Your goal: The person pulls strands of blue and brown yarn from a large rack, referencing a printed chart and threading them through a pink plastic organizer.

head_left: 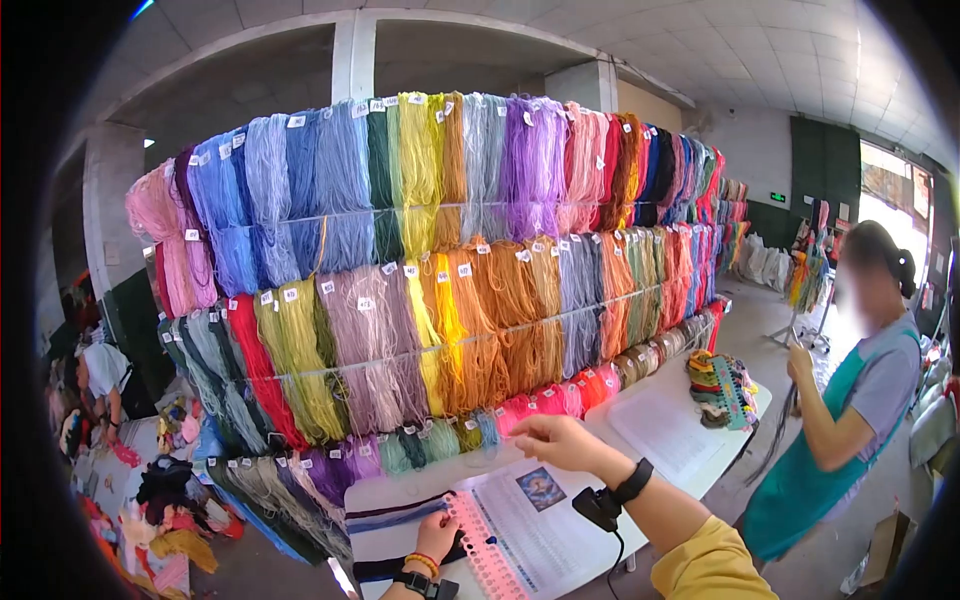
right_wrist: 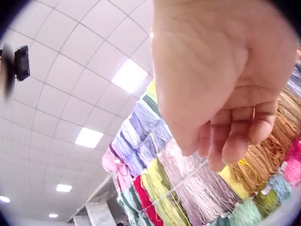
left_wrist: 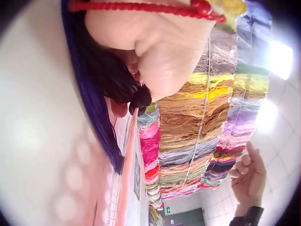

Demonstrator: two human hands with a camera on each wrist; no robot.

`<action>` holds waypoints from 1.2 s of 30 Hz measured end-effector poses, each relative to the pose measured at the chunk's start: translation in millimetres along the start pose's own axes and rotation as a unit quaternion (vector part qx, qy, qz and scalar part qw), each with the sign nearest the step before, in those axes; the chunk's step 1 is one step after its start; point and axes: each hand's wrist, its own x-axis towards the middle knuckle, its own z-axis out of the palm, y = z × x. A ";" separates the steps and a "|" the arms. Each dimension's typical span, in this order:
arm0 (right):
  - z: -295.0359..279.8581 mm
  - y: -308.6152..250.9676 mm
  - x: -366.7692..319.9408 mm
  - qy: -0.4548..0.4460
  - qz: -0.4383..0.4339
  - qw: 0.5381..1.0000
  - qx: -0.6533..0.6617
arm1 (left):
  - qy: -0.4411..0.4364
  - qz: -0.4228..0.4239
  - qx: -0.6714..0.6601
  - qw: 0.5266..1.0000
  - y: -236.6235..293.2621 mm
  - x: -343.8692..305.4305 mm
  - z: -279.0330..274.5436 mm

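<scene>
My left hand (head_left: 437, 535) is at the edge of a long pink card (head_left: 478, 545) with a row of holes, lying on the table. Its fingers pinch black thread (left_wrist: 110, 70), which forms a dark knot right at the card's edge in the left wrist view. Beside that hangs a dark blue skein (left_wrist: 94, 99). More dark, blue and purple strands lie on the white table left of the card. Above the printed sheet (head_left: 590, 525), my right hand (head_left: 567, 445) is raised with fingers loosely bent and nothing in them, as the right wrist view also shows.
Tiers of numbered thread skeins (head_left: 500, 290) hang on a rack behind the table (head_left: 735, 400). Another printed sheet (head_left: 660, 430) and a holed card with multicoloured threads (head_left: 735, 395) lie to the right. A person in a teal apron (head_left: 810, 480) stands at right, holding dark strands.
</scene>
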 end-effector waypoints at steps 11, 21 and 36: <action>-137.5 -46.8 90.4 0.094 -0.172 0.981 0.002 | 0.052 0.005 0.017 0.998 -6.3 -5.1 10.2; -246.8 -57.7 254.1 0.370 -0.233 0.898 -0.041 | 0.077 -0.055 0.000 0.995 27.1 -9.7 10.0; -275.8 -79.7 350.0 0.491 -0.163 0.846 -0.128 | 0.087 -0.123 -0.048 0.987 59.7 -11.2 8.5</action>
